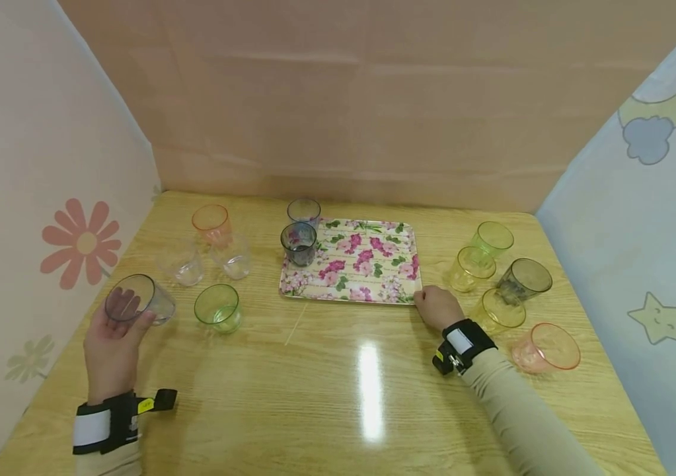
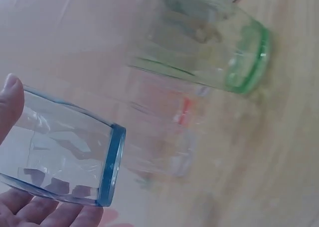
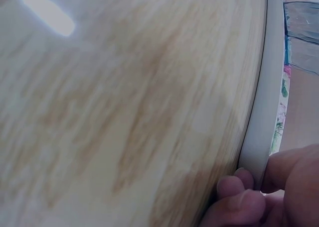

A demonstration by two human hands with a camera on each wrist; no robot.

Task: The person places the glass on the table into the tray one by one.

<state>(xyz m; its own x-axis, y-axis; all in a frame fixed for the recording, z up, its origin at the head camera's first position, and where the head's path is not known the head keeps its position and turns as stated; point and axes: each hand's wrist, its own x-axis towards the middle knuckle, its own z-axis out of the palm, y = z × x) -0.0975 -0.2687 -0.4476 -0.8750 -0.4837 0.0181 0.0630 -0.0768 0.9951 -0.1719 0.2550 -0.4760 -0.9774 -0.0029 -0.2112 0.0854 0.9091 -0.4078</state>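
Head view: your left hand grips a clear blue-tinted plastic tumbler, tipped on its side left of the floral rectangular tray; your right hand pinches the tray's near right corner on the wooden bench.

Left wrist view: tumbler's blue rim points toward a green plastic cup.

Right wrist view: fingers curl against the tray's white edge.

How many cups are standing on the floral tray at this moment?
2. Both dark blue-grey cups sit at the left end of the floral tray: the far cup on its back left corner, the near cup just in front. None looks hidden.
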